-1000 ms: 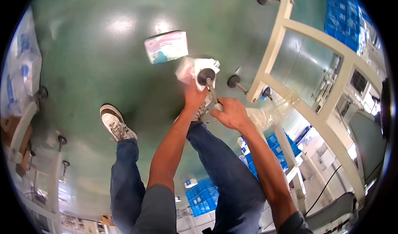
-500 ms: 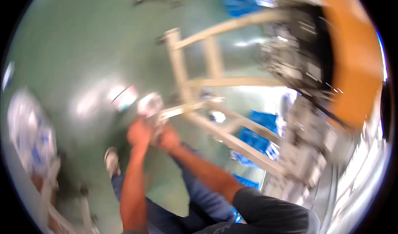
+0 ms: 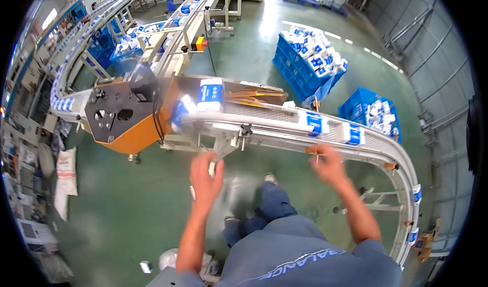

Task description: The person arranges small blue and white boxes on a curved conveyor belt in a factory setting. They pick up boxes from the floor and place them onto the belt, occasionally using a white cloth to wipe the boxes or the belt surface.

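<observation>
My left hand (image 3: 205,181) is raised in front of the conveyor, its thumb apart from the fingers. A small pale piece shows between thumb and fingers; whether it belongs to the conveyor's bracket behind is unclear. To the right, my right hand (image 3: 329,166) hovers at the near rail with loosely bent, slightly blurred fingers, close to an orange-brown clamp (image 3: 310,150). Blue-and-white packs ride on the curved conveyor belt (image 3: 378,137), among them one pack (image 3: 313,124) beyond my right hand. A larger pack (image 3: 210,95) stands upright by the orange machine housing (image 3: 133,134).
Blue crates (image 3: 290,68) heaped with packs stand beyond the belt, and a smaller crate (image 3: 356,105) sits to their right. Another conveyor (image 3: 175,35) runs off to the far left. A white sack (image 3: 66,172) lies at the left. One pack (image 3: 146,266) is on the floor.
My view has swung up from the floor to the conveyor. My hands, close together low beside a frame leg before, are now raised and apart.
</observation>
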`<state>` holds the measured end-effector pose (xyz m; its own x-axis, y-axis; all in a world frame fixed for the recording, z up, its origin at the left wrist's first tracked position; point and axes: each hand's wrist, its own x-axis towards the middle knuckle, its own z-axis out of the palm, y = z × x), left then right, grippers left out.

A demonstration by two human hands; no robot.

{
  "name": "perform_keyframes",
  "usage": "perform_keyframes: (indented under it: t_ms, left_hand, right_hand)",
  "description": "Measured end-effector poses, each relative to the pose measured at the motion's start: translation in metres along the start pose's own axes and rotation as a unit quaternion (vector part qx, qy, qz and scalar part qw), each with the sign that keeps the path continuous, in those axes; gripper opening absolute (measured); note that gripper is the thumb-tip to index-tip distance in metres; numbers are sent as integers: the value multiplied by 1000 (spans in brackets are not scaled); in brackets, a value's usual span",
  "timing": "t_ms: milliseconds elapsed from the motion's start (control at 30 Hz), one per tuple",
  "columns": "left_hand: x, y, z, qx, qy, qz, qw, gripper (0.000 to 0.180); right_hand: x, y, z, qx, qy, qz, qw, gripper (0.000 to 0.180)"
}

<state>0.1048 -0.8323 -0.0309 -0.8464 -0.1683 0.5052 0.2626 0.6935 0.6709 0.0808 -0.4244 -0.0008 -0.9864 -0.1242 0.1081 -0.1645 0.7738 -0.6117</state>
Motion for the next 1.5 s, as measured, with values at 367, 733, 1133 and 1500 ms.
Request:
perform_keyframes:
  t_ms: [367, 733, 1133, 1500]
  left_hand:
    - [201, -10, 160, 433, -140, -191, 870, 111]
    - [170, 141, 82, -65, -204, 15, 977, 84]
    - [80, -144, 39, 30, -159, -498, 852, 67]
    - [59, -134, 67, -64, -144, -516, 842, 45]
  right_hand:
    - [200, 60, 6, 77, -194, -25, 978, 39]
    - [299, 24, -14, 451, -88, 35, 888, 64]
    - [323, -161, 253, 384, -313, 126, 859, 56]
    - [376, -49, -29, 367, 68, 80, 924, 52]
